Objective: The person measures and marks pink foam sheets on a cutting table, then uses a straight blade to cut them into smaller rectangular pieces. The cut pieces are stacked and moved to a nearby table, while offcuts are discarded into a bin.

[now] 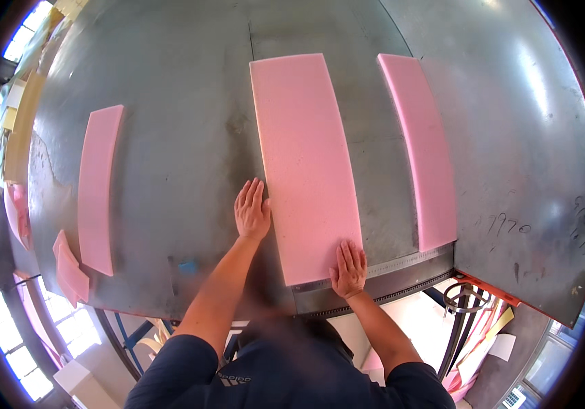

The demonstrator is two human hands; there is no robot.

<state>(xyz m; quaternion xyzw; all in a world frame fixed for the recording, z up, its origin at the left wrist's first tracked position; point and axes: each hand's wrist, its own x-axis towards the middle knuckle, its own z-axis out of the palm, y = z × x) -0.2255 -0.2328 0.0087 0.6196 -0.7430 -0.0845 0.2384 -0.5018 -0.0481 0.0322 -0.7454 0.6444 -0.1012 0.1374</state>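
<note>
A long pink foam slab (306, 163) lies flat on the grey metal table (176, 157) in front of me. Against its left edge rests my left hand (253, 213), fingers stretched out and pointing away from me. My right hand (349, 269) lies on the slab's near right corner with the fingers spread flat. Neither hand grips anything. To the right is a narrower pink foam strip (423, 150), apart from the slab. Another pink foam strip (99, 191) lies farther off to the left.
A small folded-looking pink foam piece (70, 269) sits at the table's near left edge. A marked metal rule (401, 262) runs along the front edge, with a handwheel (466, 298) below at right. Foam blocks (23, 129) are stacked beyond the left side.
</note>
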